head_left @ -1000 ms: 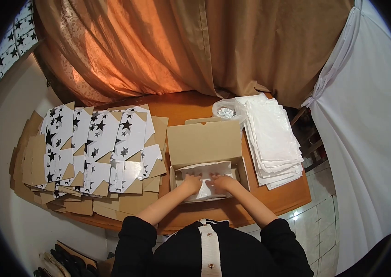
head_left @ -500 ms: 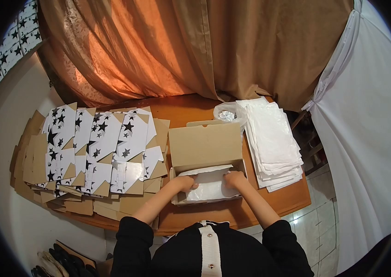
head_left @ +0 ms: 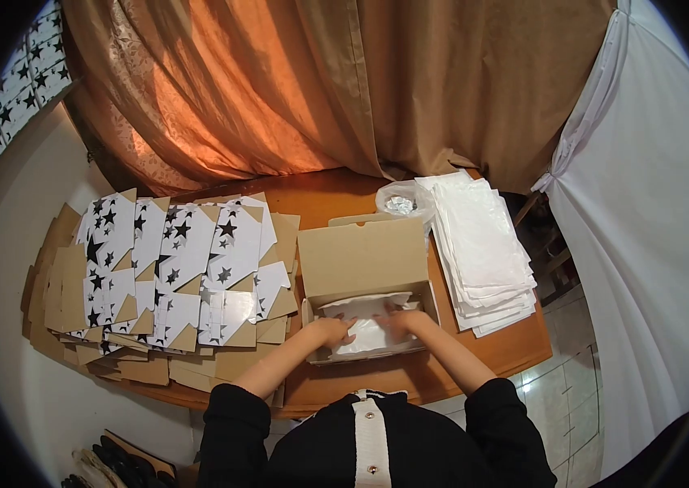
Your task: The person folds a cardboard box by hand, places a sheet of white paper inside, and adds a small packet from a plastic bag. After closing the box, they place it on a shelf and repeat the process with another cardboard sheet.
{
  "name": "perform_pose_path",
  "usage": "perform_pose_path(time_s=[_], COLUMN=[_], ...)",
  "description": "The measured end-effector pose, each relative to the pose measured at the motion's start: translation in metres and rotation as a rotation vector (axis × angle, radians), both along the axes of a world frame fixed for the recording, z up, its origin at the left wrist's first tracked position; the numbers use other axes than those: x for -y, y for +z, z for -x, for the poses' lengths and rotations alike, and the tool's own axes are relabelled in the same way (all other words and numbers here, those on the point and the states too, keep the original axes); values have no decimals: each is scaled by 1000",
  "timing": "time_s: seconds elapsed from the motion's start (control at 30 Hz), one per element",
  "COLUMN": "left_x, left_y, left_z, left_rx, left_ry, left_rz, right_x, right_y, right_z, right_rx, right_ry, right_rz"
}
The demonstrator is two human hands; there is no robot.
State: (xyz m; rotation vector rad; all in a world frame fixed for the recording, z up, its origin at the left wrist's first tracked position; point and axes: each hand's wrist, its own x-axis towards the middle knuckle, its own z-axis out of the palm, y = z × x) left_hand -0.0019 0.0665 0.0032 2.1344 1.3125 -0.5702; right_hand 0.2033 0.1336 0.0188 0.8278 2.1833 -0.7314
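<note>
An open brown cardboard box (head_left: 363, 259) stands in front of me, its lid raised at the far side. White tissue-like paper (head_left: 361, 337) lines the inside, one edge standing up along the back. My left hand (head_left: 333, 332) is inside the box at the left, fingers stretched out over the paper. At the right, my right hand (head_left: 403, 324) also rests over the paper, slightly blurred, its fingers apart. Neither hand grips anything that I can see.
Flat star-printed cardboard pieces (head_left: 186, 252) are piled on the left of the wooden table (head_left: 312, 191). To the right lies a stack of white paper sheets (head_left: 483, 252). A clear plastic bag (head_left: 401, 199) with shiny silver contents sits behind the box.
Both hands have moved inward and down from the sides of the paper. The paper sits lower in the box, and the fingers have spread over it.
</note>
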Motion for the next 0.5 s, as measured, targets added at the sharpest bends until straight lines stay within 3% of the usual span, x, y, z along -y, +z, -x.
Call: perform_pose_path(time_s=[0.13,0.2,0.3,0.33,0.43,0.5], left_x=[-4,-10,-12,-10,-6,-8], left_y=[-18,-28,-8,-4,1,-3], left_z=[8,13,13,12,14,10], left_rx=[-24,26,24,22,80,123], left_ry=[-122,-261,-439,-440,-447,-182], left_rz=[9,30,39,38,-93,61], right_x=[-15,-11,7,9,5,6], right_y=[-25,-32,-17,-19,-21,-19], right_z=[-28,-26,-24,-23,-20,-17], right_rx=[36,164,147,159,204,229], right_ry=[-130,-98,-211,-289,-229,-197], right_rz=[1,-134,-183,-190,-188,-180])
